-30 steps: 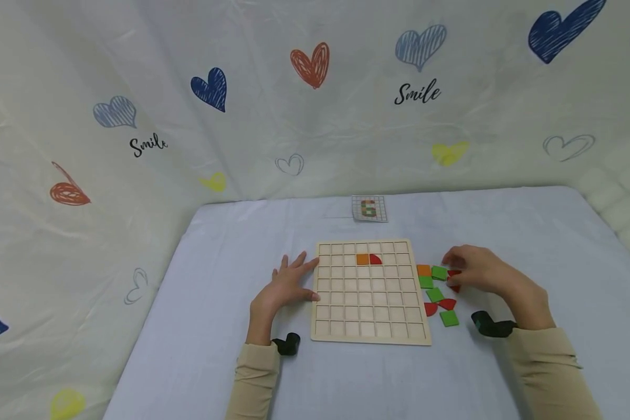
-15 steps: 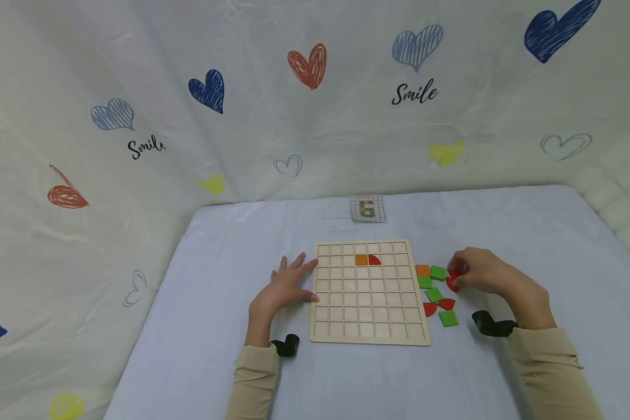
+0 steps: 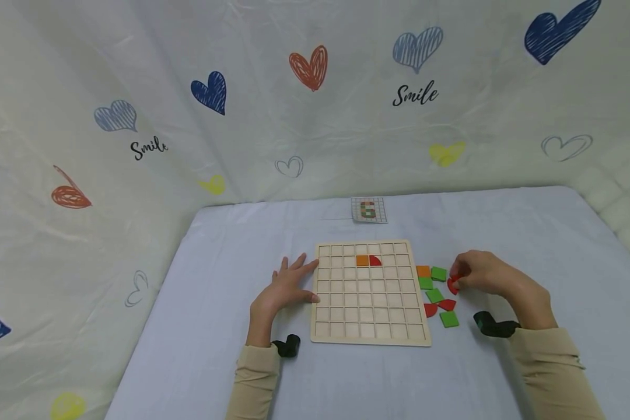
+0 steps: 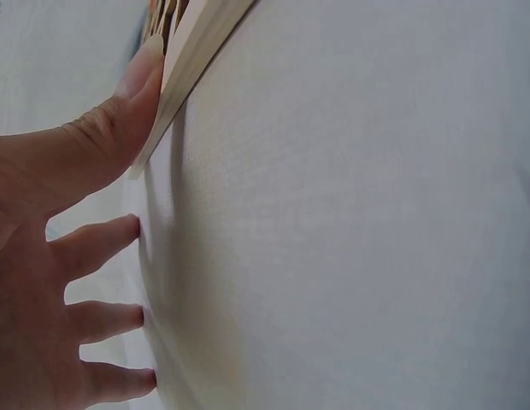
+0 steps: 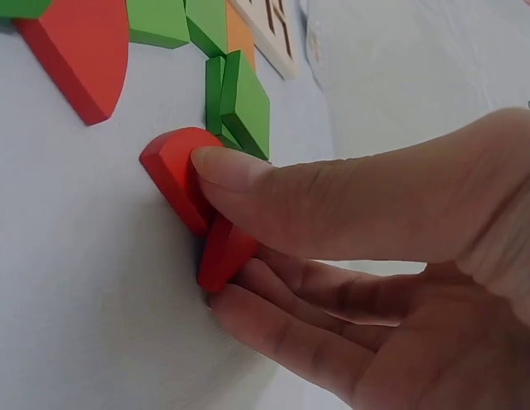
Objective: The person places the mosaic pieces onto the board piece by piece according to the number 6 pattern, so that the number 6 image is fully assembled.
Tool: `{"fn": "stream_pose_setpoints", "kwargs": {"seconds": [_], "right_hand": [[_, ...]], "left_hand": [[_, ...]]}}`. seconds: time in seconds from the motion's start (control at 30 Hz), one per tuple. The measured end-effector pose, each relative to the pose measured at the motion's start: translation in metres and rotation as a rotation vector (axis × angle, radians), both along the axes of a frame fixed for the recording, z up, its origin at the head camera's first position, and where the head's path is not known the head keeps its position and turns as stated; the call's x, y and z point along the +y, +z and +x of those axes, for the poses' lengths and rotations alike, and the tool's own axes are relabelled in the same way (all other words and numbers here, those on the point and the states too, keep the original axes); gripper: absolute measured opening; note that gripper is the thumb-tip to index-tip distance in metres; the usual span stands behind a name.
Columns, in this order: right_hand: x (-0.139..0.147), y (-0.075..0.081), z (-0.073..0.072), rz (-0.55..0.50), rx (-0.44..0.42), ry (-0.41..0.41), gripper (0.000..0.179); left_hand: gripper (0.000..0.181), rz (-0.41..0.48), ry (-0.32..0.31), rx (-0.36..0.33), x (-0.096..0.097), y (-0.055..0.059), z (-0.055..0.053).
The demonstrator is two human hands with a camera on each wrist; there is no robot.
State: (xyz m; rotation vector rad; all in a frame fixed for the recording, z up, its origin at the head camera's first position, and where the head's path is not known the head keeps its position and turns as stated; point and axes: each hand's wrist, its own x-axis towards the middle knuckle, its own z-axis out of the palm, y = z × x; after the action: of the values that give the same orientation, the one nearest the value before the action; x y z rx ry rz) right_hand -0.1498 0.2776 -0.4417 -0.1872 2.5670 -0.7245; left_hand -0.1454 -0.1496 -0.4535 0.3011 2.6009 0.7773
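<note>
A wooden grid board (image 3: 370, 294) lies on the table, with an orange square tile (image 3: 363, 261) and a red quarter-circle tile (image 3: 375, 261) set in neighbouring cells. My left hand (image 3: 284, 287) has its fingers spread, thumb and index touching the board's left edge. To the right of the board, my right hand (image 3: 482, 273) pinches red quarter-circle blocks. In the right wrist view the thumb presses one red block (image 5: 173, 171), and the fingertips touch a second red block (image 5: 224, 254) beneath it. Fingers partly hide both.
Loose green squares (image 3: 435, 296), an orange square (image 3: 423, 271) and more red pieces (image 3: 447, 305) lie along the board's right side. A small pattern card (image 3: 369, 210) lies behind the board. A printed curtain (image 3: 346, 128) hangs behind the table.
My right hand has shifted slightly right and closed its thumb and fingers on the red blocks. The left hand stays at the board's edge.
</note>
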Motion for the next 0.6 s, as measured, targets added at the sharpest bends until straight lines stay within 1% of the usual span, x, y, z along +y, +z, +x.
{"fn": "stream_pose_setpoints", "kwargs": {"seconds": [0.3,0.47,0.6], "right_hand": [[0.0013,0.0,0.0003,-0.016,0.009,0.001,0.019],[0.0021,-0.0012,-0.0003,-0.046,0.001,-0.016,0.019],[0.0027,-0.0044,-0.0008,-0.074,-0.003,-0.022,0.016]], "left_hand": [[0.087,0.009,0.006,-0.011,0.0023,0.0035,0.0005],[0.087,0.008,0.013,-0.008,0.0026,0.0039,0.0008],[0.087,0.003,0.018,-0.01,0.0023,0.003,0.0014]]}}
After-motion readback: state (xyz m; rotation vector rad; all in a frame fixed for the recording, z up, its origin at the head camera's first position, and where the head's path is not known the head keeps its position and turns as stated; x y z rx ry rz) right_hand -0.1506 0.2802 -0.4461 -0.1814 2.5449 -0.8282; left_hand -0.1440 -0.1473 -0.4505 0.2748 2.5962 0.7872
